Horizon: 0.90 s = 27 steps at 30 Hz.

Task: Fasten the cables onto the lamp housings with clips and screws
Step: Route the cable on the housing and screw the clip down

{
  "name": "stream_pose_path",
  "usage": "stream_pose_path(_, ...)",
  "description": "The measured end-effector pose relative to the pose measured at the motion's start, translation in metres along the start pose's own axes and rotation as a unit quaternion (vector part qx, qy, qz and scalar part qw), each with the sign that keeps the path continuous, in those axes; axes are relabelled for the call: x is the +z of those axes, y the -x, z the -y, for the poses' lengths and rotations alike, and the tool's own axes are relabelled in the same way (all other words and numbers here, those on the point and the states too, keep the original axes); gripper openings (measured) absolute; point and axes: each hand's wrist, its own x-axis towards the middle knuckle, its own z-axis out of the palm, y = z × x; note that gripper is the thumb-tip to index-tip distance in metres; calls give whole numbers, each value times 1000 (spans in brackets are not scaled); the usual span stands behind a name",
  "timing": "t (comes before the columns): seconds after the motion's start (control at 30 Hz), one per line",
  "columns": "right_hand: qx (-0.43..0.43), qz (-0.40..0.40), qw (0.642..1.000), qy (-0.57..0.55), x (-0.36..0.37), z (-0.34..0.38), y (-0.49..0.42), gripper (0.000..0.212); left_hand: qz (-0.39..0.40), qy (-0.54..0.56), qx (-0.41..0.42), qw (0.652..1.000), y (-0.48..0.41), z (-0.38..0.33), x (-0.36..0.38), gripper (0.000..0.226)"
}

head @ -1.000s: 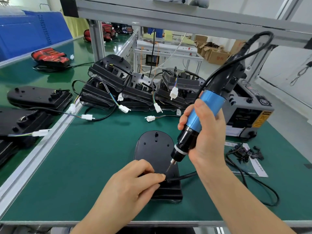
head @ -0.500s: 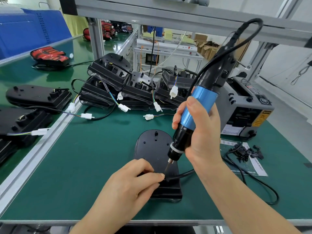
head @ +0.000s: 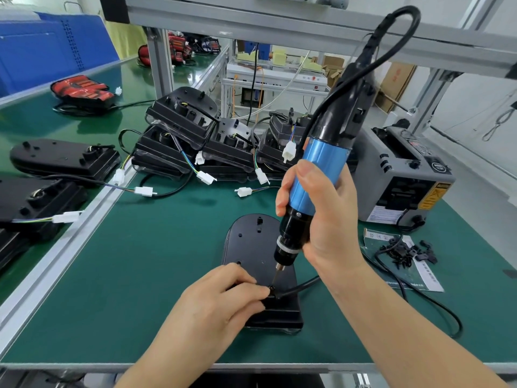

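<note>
**Inspector A:** Hands and workpiece?

**Inspector B:** The lamp housing [head: 251,242] lies flat on the tabletop [head: 140,275]. The left hand [head: 223,301] pinches the clip [head: 272,289] over the cable [head: 302,285] at the near end. The right hand [head: 327,219] is wrapped round the screwdriver [head: 316,175], its tip at the clip.

**Inspector A:** Recommendation?

**Inspector B:** The tool leans. Bring it upright, press straight down, hold the clip square, and keep the left hand off the tip.

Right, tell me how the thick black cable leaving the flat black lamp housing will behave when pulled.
Probably bendy, not limp: the black cable leaves the lamp housing in a smooth curve. Its near end likely won't slide, since the left hand pinches it where the blue electric screwdriver bears down. A hard pull might drag the housing across the green mat.
</note>
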Motion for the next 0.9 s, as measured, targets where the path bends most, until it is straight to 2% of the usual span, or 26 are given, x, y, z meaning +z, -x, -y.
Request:
stream_pose_path(0.23, 7, 30, 999, 10, 3, 1, -2, 28, -2, -2, 9, 1000, -1, -1, -1, 21)
stream_pose_path(0.63, 8, -10, 1000, -2, -4, 1, -2, 36, 7, -5, 31, 999, 1, 2, 0, 20)
stream_pose_path(0.9, 11, -9, 1000, -10, -4, 1, -2, 30, 3, 0, 23, 1000, -1, -1, -1, 22)
